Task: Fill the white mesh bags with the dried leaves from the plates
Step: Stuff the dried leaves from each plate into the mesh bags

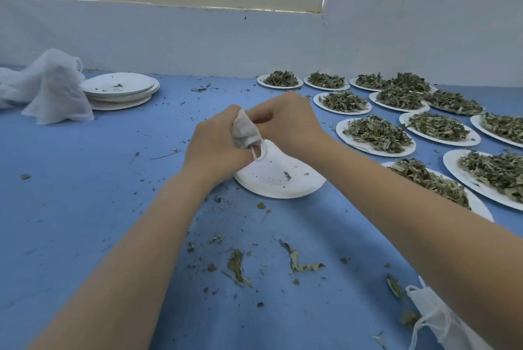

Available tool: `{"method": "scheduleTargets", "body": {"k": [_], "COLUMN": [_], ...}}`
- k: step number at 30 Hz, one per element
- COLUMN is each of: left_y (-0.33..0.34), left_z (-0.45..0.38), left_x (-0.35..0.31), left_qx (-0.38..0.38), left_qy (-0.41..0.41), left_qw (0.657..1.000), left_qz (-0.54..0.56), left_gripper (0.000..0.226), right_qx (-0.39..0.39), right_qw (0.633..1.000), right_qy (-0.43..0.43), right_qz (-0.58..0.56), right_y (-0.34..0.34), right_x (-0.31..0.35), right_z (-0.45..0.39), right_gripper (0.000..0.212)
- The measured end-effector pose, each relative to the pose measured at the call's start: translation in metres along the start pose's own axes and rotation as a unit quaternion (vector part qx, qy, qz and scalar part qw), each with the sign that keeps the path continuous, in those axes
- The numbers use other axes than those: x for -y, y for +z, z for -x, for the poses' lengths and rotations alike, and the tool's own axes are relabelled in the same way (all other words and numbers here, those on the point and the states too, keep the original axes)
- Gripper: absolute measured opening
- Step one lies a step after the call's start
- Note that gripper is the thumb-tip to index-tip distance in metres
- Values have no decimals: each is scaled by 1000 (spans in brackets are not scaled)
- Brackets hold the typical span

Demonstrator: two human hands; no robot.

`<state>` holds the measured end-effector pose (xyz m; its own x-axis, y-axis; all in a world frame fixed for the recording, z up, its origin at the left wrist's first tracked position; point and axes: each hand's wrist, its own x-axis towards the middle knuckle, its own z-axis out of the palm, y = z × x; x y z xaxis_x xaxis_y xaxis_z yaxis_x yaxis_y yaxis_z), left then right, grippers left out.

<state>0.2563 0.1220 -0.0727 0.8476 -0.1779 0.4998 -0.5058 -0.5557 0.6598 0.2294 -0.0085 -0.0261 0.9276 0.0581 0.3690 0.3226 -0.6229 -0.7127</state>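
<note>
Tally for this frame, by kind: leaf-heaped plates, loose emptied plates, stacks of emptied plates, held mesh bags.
leaf-heaped plates: 12
loose emptied plate: 1
stack of emptied plates: 1
held mesh bag: 1
Total: 15

Two bare forearms reach in from the bottom edge, each ending in a bare hand: the left hand (215, 148) and the right hand (285, 120). No sleeves show anywhere along the arms. The wrists carry no watch or bracelet, and the parts of the fingers that can be seen carry no rings. No gloves are worn.
</note>
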Motion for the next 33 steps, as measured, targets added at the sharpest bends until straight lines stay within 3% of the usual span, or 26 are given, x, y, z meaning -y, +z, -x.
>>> {"method": "scheduleTargets", "body": {"k": [2, 4, 6, 11, 13, 16, 19, 21, 22, 23, 25, 27, 33], "left_y": [-2, -2, 0, -1, -6, -12, -13, -17, -20, -23, -27, -31, -42], "left_z": [-1, -1, -1, -4, -4, -1, 0, -1, 0, 2, 7, 13, 28], "left_x": [-1, -2, -3, -4, -2, 1, 0, -1, -1, -1, 1, 3, 8], "left_qx": [6, 27, 40, 57, 77, 108, 102, 92, 86, 80, 68, 61, 85], "left_qy": [5, 10, 13, 14, 13, -5, -25, -43, -51, -57, -69, -84, -110], "left_qw": [1000, 1000, 999, 998, 997, 993, 993, 993, 993, 993, 992, 992, 988], "left_qz": [17, 7, 0, 8, -17, -54, -59, -66, -69, -70, -76, -77, -68], "left_gripper": [30, 33, 35, 59, 68, 53, 47, 47, 46, 45, 45, 47, 62], "right_qx": [44, 107, 145, 202, 195, 164, 51, 1, 13, 50, 146, 166, 130], "right_qw": [997, 968, 938, 955, 965, 982, 999, 998, 994, 983, 944, 922, 927], "right_qy": [-25, -77, -98, -59, -42, -18, 18, 66, 97, 131, 196, 228, 270], "right_qz": [59, 215, 298, 208, 169, 86, -3, 14, 56, 117, 221, 264, 227], "right_y": [-3, -4, -5, -21, -28, -32, -35, -33, -30, -26, -15, -5, 2], "right_x": [1, 4, 6, -1, -4, -8, -17, -25, -29, -34, -39, -42, -50], "right_z": [0, -1, -2, 6, 12, 21, 28, 33, 36, 39, 45, 49, 46], "right_gripper": [11, 18, 19, 18, 26, 28, 24, 27, 26, 36, 92, 131, 154]}}
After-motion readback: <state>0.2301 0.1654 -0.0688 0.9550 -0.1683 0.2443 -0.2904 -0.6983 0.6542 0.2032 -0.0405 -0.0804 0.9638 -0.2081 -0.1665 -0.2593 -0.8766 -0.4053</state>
